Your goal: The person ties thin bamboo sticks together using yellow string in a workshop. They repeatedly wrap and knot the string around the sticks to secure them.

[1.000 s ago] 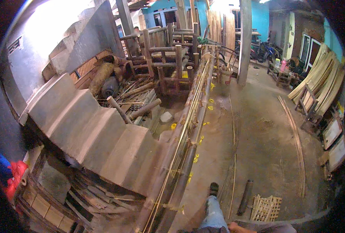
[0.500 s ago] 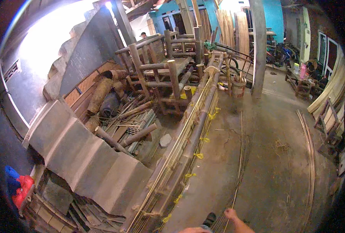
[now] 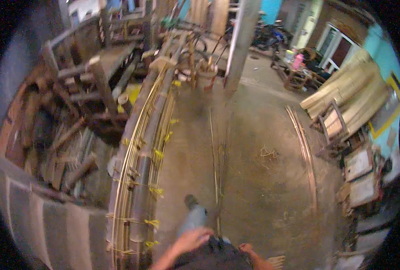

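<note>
In front of me, a person stands on the floor, one dark shoe forward. Their left hand is in front of the body, blurred; I cannot tell whether its fingers grip anything. The right hand is beside the body, its fingers too small to read. Left of both hands, pale bamboo strips run along a long bamboo rack with yellow ties. Other thin strips lie on the floor ahead.
</note>
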Action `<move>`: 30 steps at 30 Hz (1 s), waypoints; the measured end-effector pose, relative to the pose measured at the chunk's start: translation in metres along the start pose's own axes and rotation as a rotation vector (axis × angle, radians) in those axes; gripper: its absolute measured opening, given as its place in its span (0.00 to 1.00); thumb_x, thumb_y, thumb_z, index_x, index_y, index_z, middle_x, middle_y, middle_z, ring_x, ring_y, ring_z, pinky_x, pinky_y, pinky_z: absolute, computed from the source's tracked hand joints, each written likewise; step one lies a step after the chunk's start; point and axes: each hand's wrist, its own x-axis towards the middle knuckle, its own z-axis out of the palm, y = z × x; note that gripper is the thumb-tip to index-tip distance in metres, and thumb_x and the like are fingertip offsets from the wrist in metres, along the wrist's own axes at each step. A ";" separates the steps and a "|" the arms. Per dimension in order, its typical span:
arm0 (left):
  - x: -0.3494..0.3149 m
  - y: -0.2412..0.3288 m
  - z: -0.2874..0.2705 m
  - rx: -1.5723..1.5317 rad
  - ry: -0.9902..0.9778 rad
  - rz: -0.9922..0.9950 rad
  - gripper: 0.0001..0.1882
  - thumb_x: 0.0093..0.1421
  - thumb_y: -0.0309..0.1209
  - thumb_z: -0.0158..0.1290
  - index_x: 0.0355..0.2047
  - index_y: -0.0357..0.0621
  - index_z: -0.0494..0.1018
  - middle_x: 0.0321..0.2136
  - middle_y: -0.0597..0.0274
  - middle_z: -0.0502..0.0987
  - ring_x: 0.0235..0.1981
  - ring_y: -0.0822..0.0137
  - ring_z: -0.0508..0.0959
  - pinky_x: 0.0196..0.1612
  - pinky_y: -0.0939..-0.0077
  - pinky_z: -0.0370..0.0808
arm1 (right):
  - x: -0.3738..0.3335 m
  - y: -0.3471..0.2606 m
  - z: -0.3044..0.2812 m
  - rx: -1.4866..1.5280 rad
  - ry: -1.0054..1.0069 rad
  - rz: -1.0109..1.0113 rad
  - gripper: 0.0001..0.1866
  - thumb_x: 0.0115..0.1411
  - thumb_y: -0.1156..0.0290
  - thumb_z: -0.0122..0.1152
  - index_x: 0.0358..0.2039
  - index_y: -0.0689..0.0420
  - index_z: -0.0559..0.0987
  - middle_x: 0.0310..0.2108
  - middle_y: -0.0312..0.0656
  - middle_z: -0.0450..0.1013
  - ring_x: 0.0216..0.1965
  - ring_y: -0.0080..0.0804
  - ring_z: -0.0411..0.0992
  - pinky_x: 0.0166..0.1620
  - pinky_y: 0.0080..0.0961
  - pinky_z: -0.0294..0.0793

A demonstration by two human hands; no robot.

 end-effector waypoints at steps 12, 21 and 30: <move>0.198 0.202 -0.310 0.406 0.586 0.845 0.14 0.54 0.35 0.54 0.40 0.46 0.77 0.37 0.60 0.79 0.37 0.64 0.79 0.42 0.69 0.77 | 0.189 -0.262 -0.251 0.072 -0.105 -0.209 0.23 0.60 0.52 0.47 0.26 0.57 0.81 0.27 0.49 0.77 0.29 0.45 0.76 0.32 0.43 0.73; 0.308 -0.047 -0.529 0.558 1.084 -0.277 0.14 0.56 0.26 0.53 0.44 0.42 0.76 0.41 0.50 0.78 0.43 0.53 0.78 0.48 0.65 0.74 | 0.518 -0.651 -0.430 -0.077 0.111 -0.986 0.12 0.60 0.64 0.53 0.33 0.61 0.76 0.23 0.44 0.75 0.24 0.33 0.74 0.29 0.32 0.73; 0.324 0.007 -0.511 0.442 1.243 -0.745 0.22 0.55 0.22 0.49 0.52 0.42 0.72 0.44 0.48 0.78 0.48 0.54 0.77 0.52 0.64 0.72 | 0.150 -1.030 -0.535 0.406 -1.215 -1.113 0.24 0.64 0.56 0.54 0.56 0.56 0.68 0.52 0.41 0.72 0.50 0.29 0.71 0.54 0.29 0.67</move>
